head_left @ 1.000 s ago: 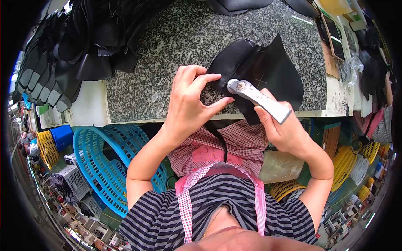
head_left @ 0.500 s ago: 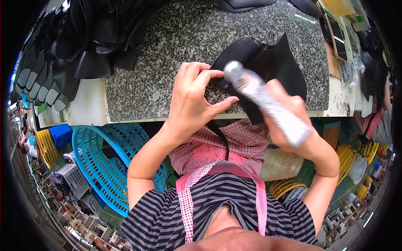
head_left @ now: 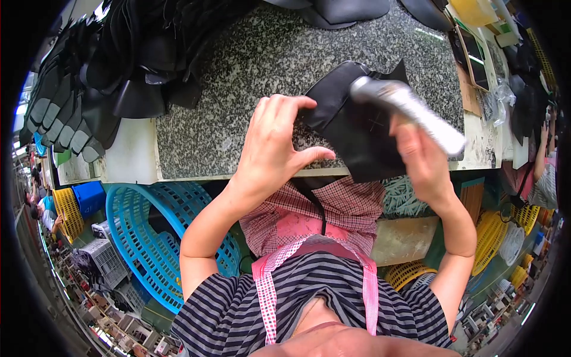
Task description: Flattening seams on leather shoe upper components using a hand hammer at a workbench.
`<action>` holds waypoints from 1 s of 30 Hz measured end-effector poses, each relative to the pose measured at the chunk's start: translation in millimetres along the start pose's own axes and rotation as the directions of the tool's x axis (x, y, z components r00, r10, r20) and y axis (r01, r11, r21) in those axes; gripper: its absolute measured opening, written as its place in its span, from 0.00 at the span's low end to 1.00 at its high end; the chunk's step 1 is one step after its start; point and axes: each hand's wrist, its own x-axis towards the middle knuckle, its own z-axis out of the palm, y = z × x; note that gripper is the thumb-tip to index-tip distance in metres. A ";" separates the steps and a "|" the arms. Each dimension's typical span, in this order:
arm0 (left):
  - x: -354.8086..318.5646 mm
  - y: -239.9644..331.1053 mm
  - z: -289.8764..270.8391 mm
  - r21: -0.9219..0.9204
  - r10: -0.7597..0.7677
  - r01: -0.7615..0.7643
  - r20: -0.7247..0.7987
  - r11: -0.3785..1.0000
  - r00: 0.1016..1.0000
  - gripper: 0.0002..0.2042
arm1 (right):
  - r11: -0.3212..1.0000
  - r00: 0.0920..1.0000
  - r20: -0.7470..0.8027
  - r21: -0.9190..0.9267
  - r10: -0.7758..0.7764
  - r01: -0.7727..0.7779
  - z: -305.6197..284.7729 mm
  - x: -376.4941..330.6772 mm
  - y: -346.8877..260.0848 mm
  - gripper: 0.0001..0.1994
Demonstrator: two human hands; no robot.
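Note:
A black leather-like piece (head_left: 366, 137) lies on the speckled stone slab, its lower end hanging past the near edge. Its left side carries a folded-looking, seamed section. My right hand (head_left: 421, 156) is wrapped round a hammer (head_left: 416, 110), a pale silvery tool smeared by motion, raised over the right part of the piece. At the piece's left edge is my left hand (head_left: 275, 134), thumb and index finger spread wide apart. The index fingertip meets the edge, while the thumb tip rests near the slab's front; nothing is gripped between them.
Stacks of black cut pieces (head_left: 140, 53) cover the slab's far left. More black pieces (head_left: 351, 9) lie along the far edge. A blue plastic basket (head_left: 140, 238) stands below the table at left. Yellow baskets (head_left: 491, 241) sit at lower right, and clear plastic wrap (head_left: 504, 95) lies at right.
The hammer has swung up and right, away from the leather piece's left section. My left hand stays nearly in place, its fingers still spread.

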 end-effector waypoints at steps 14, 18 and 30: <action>59.9 1.4 2.9 -0.426 -0.304 0.435 0.343 0.793 0.889 0.15 | 0.901 0.915 -0.086 0.234 0.395 -0.366 -6.4 25.4 36.8 0.17; 35.1 8.2 -2.1 -0.625 -0.321 0.396 0.235 0.673 0.917 0.13 | 0.950 0.943 -0.159 0.155 0.294 -0.270 1.2 34.5 22.2 0.28; -59.3 4.7 -50.3 -0.926 -0.311 0.367 0.374 -0.083 0.874 0.20 | 0.756 0.989 0.150 0.645 0.011 -0.106 85.1 32.2 -12.2 0.50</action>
